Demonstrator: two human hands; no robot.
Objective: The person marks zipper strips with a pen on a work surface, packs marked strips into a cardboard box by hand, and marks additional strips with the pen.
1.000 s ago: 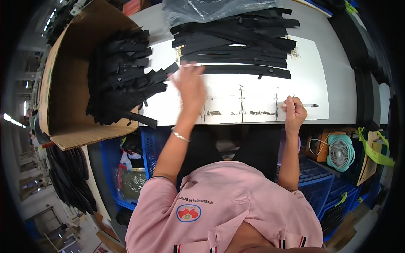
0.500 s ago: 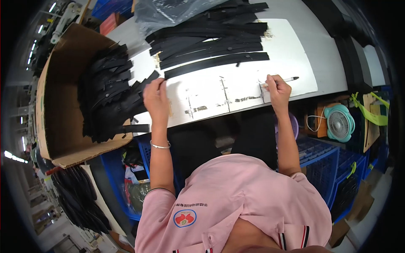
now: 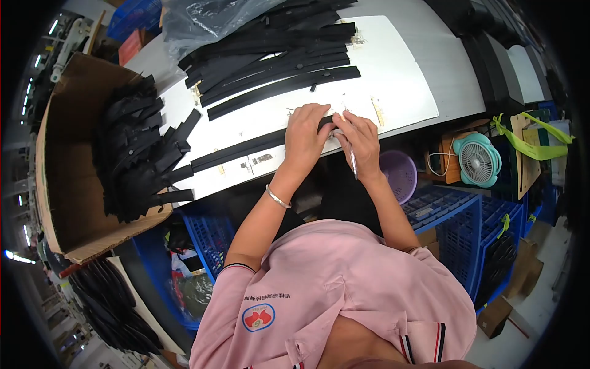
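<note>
Our white-topped bench (image 3: pixel 399 71) bears perhaps a dozen piled strips (image 3: pixel 295 51); our left hand (image 3: pixel 303 136) holds one black strip (image 3: pixel 246 147), our right hand (image 3: pixel 364 144) one pen (image 3: pixel 353 162) (one fan (image 3: pixel 479 160) nearby).

I see glare on the white board (image 3: pixel 252 123); lamps (image 3: pixel 21 257) glow at far left; edges bend and darken to black

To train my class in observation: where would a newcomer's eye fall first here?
First, the left hand and the right hand, which holds a pen, close together toward the right end of a long black strip on the white surface. Next, the cardboard box at the left, heaped with black strips; then the turquoise fan at the right.
</note>
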